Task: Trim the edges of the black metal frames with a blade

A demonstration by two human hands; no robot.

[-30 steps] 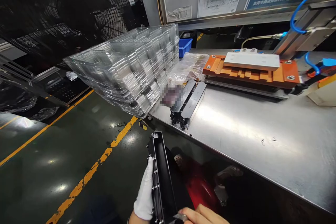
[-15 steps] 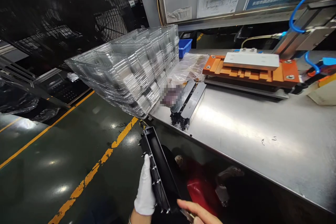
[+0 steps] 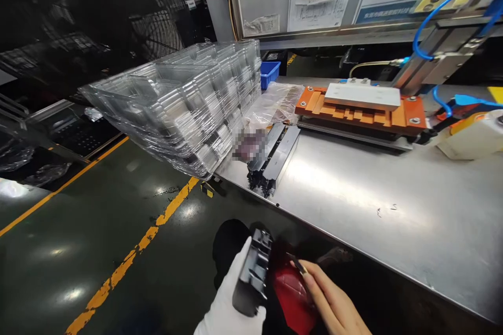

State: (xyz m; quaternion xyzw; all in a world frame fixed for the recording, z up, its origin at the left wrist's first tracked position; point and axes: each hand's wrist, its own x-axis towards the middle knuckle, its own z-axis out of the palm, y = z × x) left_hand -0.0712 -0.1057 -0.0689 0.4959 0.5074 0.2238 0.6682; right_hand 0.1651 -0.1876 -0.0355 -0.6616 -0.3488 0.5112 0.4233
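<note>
My left hand (image 3: 228, 301), in a white glove, is closed around a long black plastic housing (image 3: 253, 272), now seen nearly end-on and tilted. Small ribs and clips show along it. Bare and ungloved, my right hand (image 3: 336, 298) pinches a small slim knife-like tool (image 3: 300, 266); its exact kind is not clear. The tool's dark tip points toward the housing, with a gap between them. Two similar black housings (image 3: 281, 153) lie side by side near the left end of the metal bench (image 3: 338, 188).
Plastic-wrapped clear trays (image 3: 184, 110) are stacked at the bench's left end, overhanging the floor. Farther back are a blue bin (image 3: 269, 74) and an orange fixture (image 3: 308, 102) under a pneumatic press with blue hoses. A red object (image 3: 293, 298) sits below the bench edge.
My left hand has turned the housing from its long open side to a nearly end-on view and moved it right. My right hand has risen and moved right, with the tool now apart from the housing.
</note>
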